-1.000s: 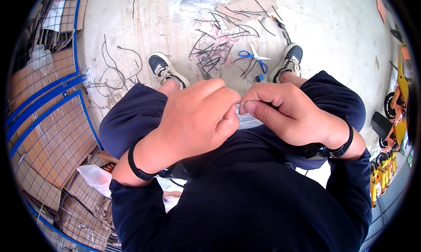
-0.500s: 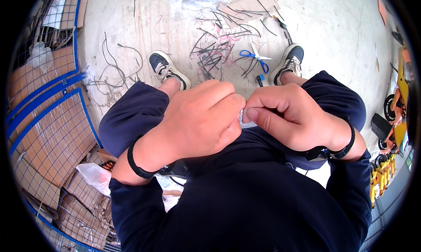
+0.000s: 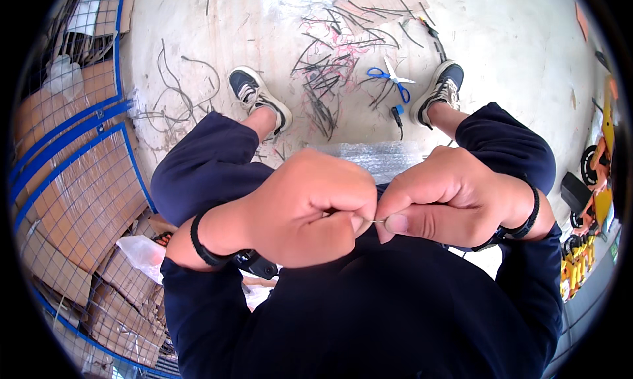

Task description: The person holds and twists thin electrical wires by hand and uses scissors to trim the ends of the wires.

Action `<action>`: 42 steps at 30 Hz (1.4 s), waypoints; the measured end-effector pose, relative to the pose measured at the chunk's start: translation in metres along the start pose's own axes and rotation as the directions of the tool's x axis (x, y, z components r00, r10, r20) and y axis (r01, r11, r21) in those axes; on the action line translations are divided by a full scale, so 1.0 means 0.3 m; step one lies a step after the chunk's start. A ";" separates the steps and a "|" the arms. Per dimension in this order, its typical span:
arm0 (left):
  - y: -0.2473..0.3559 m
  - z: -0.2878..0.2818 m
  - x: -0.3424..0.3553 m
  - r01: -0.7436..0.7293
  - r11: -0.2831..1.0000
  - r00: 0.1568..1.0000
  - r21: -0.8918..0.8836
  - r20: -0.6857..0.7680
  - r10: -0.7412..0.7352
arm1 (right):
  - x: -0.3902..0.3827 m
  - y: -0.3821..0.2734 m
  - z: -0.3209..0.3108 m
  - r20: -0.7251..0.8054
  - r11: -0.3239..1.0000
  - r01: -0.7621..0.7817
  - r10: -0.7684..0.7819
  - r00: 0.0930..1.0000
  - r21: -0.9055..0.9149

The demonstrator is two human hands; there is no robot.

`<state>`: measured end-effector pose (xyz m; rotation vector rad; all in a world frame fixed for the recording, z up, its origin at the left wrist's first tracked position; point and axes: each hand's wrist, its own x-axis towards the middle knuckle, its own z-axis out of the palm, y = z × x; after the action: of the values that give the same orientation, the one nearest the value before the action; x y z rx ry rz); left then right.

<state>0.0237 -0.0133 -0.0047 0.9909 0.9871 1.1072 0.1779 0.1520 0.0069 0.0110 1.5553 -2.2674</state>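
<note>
My left hand (image 3: pixel 303 207) and my right hand (image 3: pixel 448 198) are held close together over my lap, fingers curled. Between the thumb and forefinger tips of both runs a thin pale wire (image 3: pixel 377 221), pinched at each end. Most of the wire is hidden inside my fists. A sheet of clear bubble wrap (image 3: pixel 379 158) lies across my knees just beyond the hands. Both wrists wear black bands.
On the concrete floor between my shoes lies a heap of dark cut wire pieces (image 3: pixel 326 82), with blue-handled scissors (image 3: pixel 390 76) beside it. Blue wire-mesh cages holding flattened cardboard (image 3: pixel 72 181) stand at the left. Yellow and orange equipment (image 3: pixel 593 181) sits at the right edge.
Both hands have come lower and closer to the camera. The fingertips have drawn slightly apart, and the thin wire now shows between them.
</note>
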 end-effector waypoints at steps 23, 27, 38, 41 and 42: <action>0.001 -0.003 -0.021 0.292 0.906 0.952 -0.308 0.182 -0.245 | -0.031 -0.004 -0.009 0.043 0.991 0.071 -0.067 0.997 -0.116; -0.003 -0.001 -0.019 0.269 0.909 0.957 -0.320 0.193 -0.215 | -0.039 0.001 -0.008 0.057 0.991 0.077 -0.071 0.996 -0.109; -0.020 0.000 -0.017 0.201 0.905 0.971 -0.375 0.201 -0.132 | -0.066 -0.003 -0.023 0.048 0.981 0.133 -0.127 0.991 -0.141; -0.014 0.000 -0.011 0.205 0.912 0.970 -0.354 0.200 -0.140 | -0.077 0.002 -0.028 0.048 0.981 0.137 -0.132 0.990 -0.138; -0.017 -0.001 -0.012 0.205 0.912 0.969 -0.355 0.204 -0.138 | -0.082 0.002 -0.030 0.052 0.980 0.136 -0.130 0.990 -0.144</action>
<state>0.0241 -0.0175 -0.0093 0.6625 0.6728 0.9949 0.1988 0.1675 0.0083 -0.1853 1.7448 -2.2295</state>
